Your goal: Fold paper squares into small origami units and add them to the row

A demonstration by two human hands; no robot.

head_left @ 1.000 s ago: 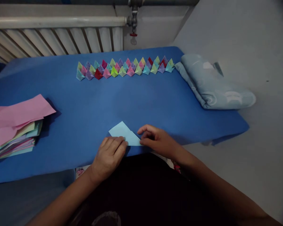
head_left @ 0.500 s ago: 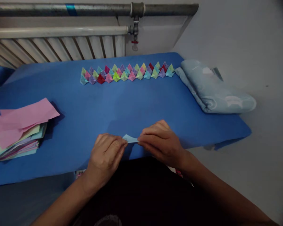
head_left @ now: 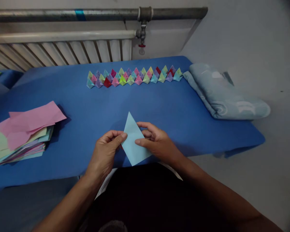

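Observation:
A light blue sheet of origami paper (head_left: 132,143) is held up near the front edge of the blue-covered table, its broad face toward me and one corner pointing away. My left hand (head_left: 108,148) pinches its left corner between thumb and fingers. On the right side, my right hand (head_left: 157,138) grips the sheet, thumb on the face and fingers behind, partly hidden by the paper. Beyond the hands stand rows of small folded paper pieces (head_left: 130,80) in many colours, set close together.
At the left lies a stack of coloured paper (head_left: 26,138) with pink sheets on top. A folded grey-blue blanket (head_left: 227,93) rests at the right of the blue table surface (head_left: 87,112). Behind the table are a radiator (head_left: 62,51) and a metal pipe (head_left: 111,14).
The paper was seen nearly edge-on as a thin strip between both hands; now its broad face shows. My hands have turned and come closer together. The view has shifted slightly.

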